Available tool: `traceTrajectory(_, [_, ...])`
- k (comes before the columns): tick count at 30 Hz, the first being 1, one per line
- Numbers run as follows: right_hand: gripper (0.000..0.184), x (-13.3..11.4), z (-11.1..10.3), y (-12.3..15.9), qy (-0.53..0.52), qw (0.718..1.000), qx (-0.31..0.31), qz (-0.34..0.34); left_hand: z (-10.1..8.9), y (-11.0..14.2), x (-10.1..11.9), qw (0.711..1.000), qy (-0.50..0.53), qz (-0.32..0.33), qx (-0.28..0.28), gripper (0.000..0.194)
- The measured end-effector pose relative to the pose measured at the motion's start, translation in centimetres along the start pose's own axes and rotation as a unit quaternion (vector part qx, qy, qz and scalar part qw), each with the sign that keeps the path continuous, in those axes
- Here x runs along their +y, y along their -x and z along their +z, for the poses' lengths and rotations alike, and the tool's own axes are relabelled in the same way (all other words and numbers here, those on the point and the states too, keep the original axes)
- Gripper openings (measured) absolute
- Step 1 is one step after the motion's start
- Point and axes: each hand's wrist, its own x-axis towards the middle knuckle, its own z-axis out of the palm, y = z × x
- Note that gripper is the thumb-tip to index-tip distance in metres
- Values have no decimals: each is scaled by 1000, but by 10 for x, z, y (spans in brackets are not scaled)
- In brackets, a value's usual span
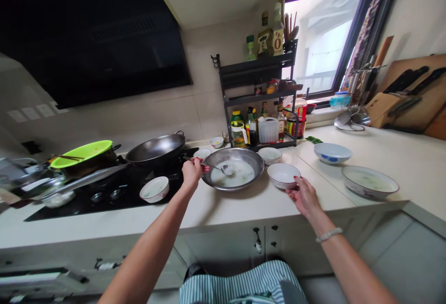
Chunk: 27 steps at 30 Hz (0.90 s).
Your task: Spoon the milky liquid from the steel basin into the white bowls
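Note:
My left hand (193, 173) is closed around the handle of a metal ladle (227, 170). The ladle's head is in a wide metal basin (258, 167) of cloudy pale soup with green bits. Just right of the basin, a small white bowl (283, 172) with a dark rim is gripped at its right edge by my right hand (304, 194), fingers at the rim and side. Similar small bowls stand around the basin: one filled bowl (270, 154) behind it to the right, another bowl (202, 153) behind it to the left, and a filled bowl (155, 188) on the stove's edge.
A wok (156, 150) and a pot under a lime-green basket (83, 151) occupy the black stove (121, 202) at left. Behind the basin stands a black condiment rack (258, 97). To the right are a larger soup bowl (369, 181), a blue-patterned bowl (332, 153) and a knife block (383, 109).

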Motion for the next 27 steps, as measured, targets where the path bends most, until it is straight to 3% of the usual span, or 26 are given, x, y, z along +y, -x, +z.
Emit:
traceTrajectory(10, [39,4,6,-8,12,1000,19,7,7,-2,10,994,103,-35,31,24])
traceTrajectory(27, [45,9,7,-4,21,999,-8,-31,24,17,68,978,194,-77,7,23])
